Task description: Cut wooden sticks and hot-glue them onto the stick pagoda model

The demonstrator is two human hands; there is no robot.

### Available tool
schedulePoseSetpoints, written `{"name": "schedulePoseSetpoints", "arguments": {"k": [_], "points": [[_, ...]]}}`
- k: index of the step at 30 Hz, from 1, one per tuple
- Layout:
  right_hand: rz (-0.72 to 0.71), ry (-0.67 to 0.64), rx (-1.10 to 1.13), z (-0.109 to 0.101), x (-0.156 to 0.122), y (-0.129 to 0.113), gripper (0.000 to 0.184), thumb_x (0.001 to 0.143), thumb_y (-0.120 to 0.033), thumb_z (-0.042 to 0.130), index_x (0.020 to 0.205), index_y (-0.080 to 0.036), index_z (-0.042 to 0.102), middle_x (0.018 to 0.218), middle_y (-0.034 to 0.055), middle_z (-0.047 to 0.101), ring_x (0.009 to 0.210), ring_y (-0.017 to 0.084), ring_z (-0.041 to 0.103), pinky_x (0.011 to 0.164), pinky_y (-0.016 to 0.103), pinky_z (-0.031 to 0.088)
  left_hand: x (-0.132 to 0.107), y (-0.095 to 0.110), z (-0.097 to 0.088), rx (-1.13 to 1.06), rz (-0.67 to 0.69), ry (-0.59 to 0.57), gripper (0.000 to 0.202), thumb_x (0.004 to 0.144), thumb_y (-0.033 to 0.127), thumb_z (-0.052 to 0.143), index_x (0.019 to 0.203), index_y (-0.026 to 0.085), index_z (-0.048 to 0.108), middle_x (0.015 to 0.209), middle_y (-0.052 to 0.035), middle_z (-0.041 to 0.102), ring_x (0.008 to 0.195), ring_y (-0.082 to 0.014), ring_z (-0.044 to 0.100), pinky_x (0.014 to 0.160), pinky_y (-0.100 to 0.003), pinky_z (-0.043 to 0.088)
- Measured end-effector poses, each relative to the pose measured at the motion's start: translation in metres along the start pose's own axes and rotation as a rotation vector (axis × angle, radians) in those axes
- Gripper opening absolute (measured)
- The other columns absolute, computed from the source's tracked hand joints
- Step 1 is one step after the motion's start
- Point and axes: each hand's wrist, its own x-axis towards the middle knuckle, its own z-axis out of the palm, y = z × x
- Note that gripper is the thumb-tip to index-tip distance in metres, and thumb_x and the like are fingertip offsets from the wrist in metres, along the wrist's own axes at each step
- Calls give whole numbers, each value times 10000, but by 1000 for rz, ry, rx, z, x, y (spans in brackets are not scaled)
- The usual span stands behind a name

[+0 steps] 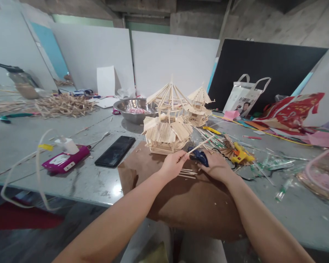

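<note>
My left hand (174, 166) is closed in a pinch on a thin wooden stick (201, 143), which slants up to the right. Beside it, my right hand (216, 165) is wrapped round a dark blue hot glue gun (201, 156), with part of the gun hidden under the fingers. Just behind both hands stands a small pavilion model (167, 132) built of wooden sticks, with a tiled-looking lower roof and an open, pointed upper frame. Several loose sticks (188, 174) lie on the brown cardboard (192, 197) below my hands.
Left of the cardboard are a black phone (115, 151) and a purple power strip (66, 159). A steel bowl (137, 116) and a second stick model (199, 106) stand behind. To the right lie a yellow glue gun (241, 153) and clear-and-green plastic pieces (276, 164).
</note>
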Motion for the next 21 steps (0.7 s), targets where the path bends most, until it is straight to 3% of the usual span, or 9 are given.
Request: {"name": "schedulePoseSetpoints", "arguments": {"k": [3, 6, 9, 13, 15, 18, 21], "points": [[31, -50, -45, 9, 2, -2, 645, 663, -540, 440, 1128, -92, 425, 1080, 172, 503, 980, 285, 443, 810, 412, 290, -1, -2, 0, 143, -4, -25, 348, 792, 398, 304, 705, 166, 549, 562, 16, 488, 526, -94, 415, 518, -191, 298], [28, -10, -60, 11, 2, -3, 624, 706, -547, 377, 1122, -86, 437, 1109, 168, 492, 1027, 278, 414, 834, 405, 269, -2, -1, -1, 303, -31, -29, 361, 797, 401, 289, 689, 182, 555, 551, 10, 498, 508, -100, 428, 492, -200, 271], [-27, 93, -43, 4, -2, -5, 507, 759, -489, 340, 1047, -103, 501, 1067, 141, 527, 974, 235, 462, 803, 342, 305, -2, 1, -1, 454, -65, -22, 374, 797, 412, 282, 691, 194, 567, 584, -5, 544, 530, -117, 469, 489, -213, 260], [-48, 298, 20, -11, -11, -14, 342, 807, -387, 321, 728, -190, 588, 713, 26, 602, 691, 134, 536, 590, 226, 337, -3, 1, 0, 602, -67, -8, 378, 804, 418, 268, 717, 218, 576, 686, -13, 602, 618, -136, 524, 530, -218, 294], [-109, 410, 22, -16, -15, -21, 325, 807, -359, 343, 652, -199, 579, 633, 9, 582, 654, 122, 521, 579, 217, 326, -3, 2, 0, 643, -59, -17, 390, 805, 431, 258, 725, 223, 578, 710, -11, 609, 653, -138, 534, 548, -218, 309], [-180, 522, -13, -19, -16, -29, 251, 790, -337, 394, 770, -190, 596, 769, 33, 601, 793, 153, 493, 715, 245, 312, -3, 3, 1, 668, -36, -38, 419, 804, 449, 245, 742, 215, 587, 726, -22, 605, 687, -134, 538, 563, -217, 325], [-186, 510, -52, -18, -13, -31, 271, 784, -337, 413, 955, -190, 562, 957, 57, 582, 925, 194, 443, 800, 314, 255, -3, 4, 2, 690, -16, -33, 436, 808, 445, 238, 736, 204, 595, 724, -30, 596, 695, -132, 537, 566, -217, 335]]}}
